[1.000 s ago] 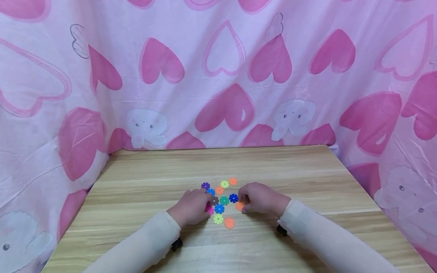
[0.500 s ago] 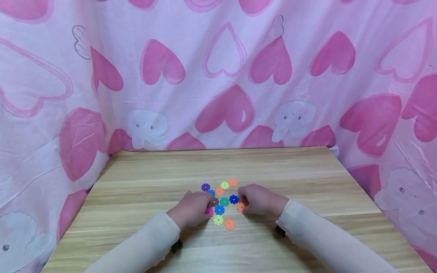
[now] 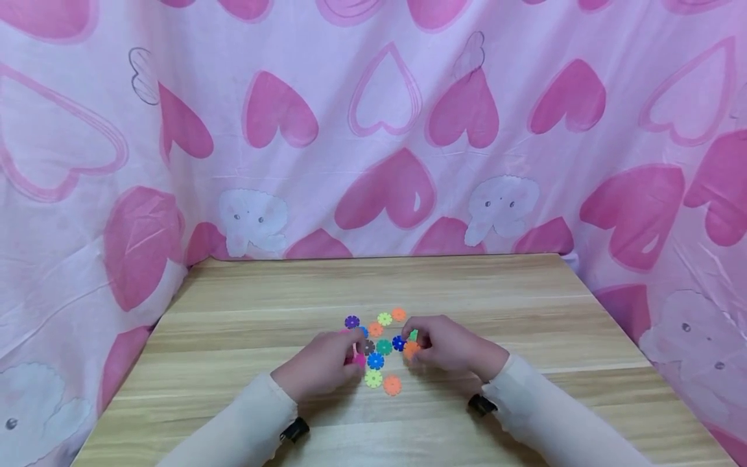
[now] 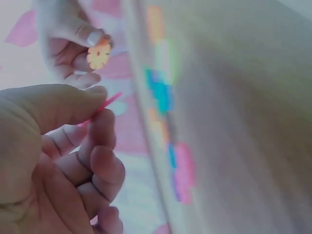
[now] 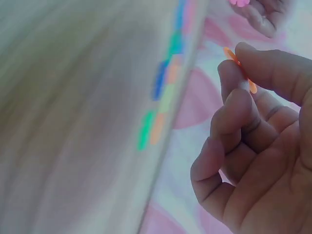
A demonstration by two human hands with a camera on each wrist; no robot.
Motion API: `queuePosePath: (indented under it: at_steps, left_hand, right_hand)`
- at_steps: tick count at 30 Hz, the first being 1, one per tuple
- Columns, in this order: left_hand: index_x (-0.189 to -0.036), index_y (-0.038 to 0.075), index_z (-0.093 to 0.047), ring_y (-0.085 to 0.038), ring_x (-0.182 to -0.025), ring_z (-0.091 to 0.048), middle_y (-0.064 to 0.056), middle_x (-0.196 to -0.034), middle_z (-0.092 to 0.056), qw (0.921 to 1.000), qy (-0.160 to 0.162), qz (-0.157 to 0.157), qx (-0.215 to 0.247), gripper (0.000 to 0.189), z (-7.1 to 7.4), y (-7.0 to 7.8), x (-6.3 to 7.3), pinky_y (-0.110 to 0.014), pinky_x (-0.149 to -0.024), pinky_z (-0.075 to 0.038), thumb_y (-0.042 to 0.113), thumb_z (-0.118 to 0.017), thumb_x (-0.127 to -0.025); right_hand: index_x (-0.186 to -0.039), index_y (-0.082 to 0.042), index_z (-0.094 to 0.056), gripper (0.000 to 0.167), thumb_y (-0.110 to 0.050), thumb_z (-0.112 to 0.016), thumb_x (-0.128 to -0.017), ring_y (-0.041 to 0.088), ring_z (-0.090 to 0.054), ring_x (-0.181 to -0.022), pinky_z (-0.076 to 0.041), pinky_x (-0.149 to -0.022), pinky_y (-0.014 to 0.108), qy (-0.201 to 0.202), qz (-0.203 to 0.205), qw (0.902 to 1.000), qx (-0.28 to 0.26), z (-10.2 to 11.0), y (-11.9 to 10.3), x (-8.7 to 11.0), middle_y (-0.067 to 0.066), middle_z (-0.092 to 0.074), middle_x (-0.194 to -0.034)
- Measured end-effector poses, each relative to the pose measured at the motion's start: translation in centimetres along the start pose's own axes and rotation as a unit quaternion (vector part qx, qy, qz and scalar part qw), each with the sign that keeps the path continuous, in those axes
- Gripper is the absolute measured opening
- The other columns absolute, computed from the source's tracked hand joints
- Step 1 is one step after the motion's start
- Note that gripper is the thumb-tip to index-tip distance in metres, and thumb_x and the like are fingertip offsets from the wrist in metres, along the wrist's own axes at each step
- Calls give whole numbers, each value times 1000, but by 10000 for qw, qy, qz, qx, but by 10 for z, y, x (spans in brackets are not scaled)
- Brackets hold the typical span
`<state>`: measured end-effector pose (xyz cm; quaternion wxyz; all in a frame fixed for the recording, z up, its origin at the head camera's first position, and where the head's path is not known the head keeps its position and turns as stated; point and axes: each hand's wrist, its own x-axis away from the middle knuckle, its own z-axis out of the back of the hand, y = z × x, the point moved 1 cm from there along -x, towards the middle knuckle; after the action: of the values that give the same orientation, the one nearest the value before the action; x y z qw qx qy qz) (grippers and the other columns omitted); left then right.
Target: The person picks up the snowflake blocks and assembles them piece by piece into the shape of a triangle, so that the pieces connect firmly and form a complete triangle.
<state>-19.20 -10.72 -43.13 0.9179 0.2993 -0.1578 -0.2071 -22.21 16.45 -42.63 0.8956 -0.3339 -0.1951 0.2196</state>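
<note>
My left hand (image 3: 321, 364) pinches a pink notched plastic disc (image 4: 113, 99) between thumb and forefinger, with the other fingers curled below. Between the thumb and forefinger of my right hand (image 3: 454, 347) is an orange notched disc (image 5: 252, 87), held on its edge. Both hands are raised over the table, one on each side of a loose cluster of flower-like discs. In the head view a teal disc (image 3: 384, 347), a dark blue disc (image 3: 399, 343) and a blue disc (image 3: 376, 361) lie between them. Beside the right fingers a green disc (image 3: 414, 335) is partly covered.
The wooden table (image 3: 280, 292) bears the cluster. A purple disc (image 3: 352, 322) lies at its far left, an orange disc (image 3: 399, 314) at its far end, and another orange disc (image 3: 393, 385) nearest me. A pink heart-patterned curtain (image 3: 385, 188) surrounds the table's back and sides.
Both hands have come up slightly from the tabletop, the pink and orange discs in their fingers. A green disc beside the right hand has come into sight. The cluster lies as before.
</note>
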Motion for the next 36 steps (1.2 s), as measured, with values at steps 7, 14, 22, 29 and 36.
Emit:
queuePosePath:
  at_steps: [7,14,22,29,36]
  left_hand:
    - [-107,20,-59,-15,-76,-56,3,-81,-59,9905,672,-528,1081,17,21,16,21,-26,-64,-51,14,-72,-100]
    - [-110,18,-58,-19,-86,-59,3,-89,-61,9759,1480,-706,1443,22,35,34,37,-27,-71,-54,11,-75,-98]
    - [-115,16,-58,-24,-91,-60,0,-92,-66,9509,2000,-826,2215,27,40,42,48,-32,-83,-54,7,-75,-96]
    - [-117,12,-58,-25,-91,-60,-7,-96,-66,9306,2025,-1430,2695,25,37,47,51,-29,-83,-54,7,-71,-97]
    - [-119,10,-57,-24,-94,-64,-10,-102,-69,9061,2023,-1966,3152,27,26,45,52,-30,-85,-57,-2,-67,-97]
  right_hand:
    - [-119,-19,-72,28,-14,-81,-93,18,-57,-73,-52,-58,27,623,515,9958,-435,7,-23,22,0,-62,-84]
    - [-128,-17,-69,35,-6,-76,-95,20,-58,-76,-53,-63,26,1375,1054,9793,-1045,13,-46,40,2,-61,-91]
    - [-131,-10,-69,38,-4,-76,-94,21,-61,-78,-55,-65,27,1752,1381,9619,-1579,16,-72,51,6,-64,-94]
    - [-127,-12,-70,36,-7,-80,-93,22,-64,-79,-57,-64,28,1906,1517,9530,-1801,18,-78,57,5,-68,-96]
    - [-127,-10,-71,36,-11,-81,-92,22,-62,-79,-57,-66,27,1669,1609,9499,-2098,11,-76,53,7,-69,-96]
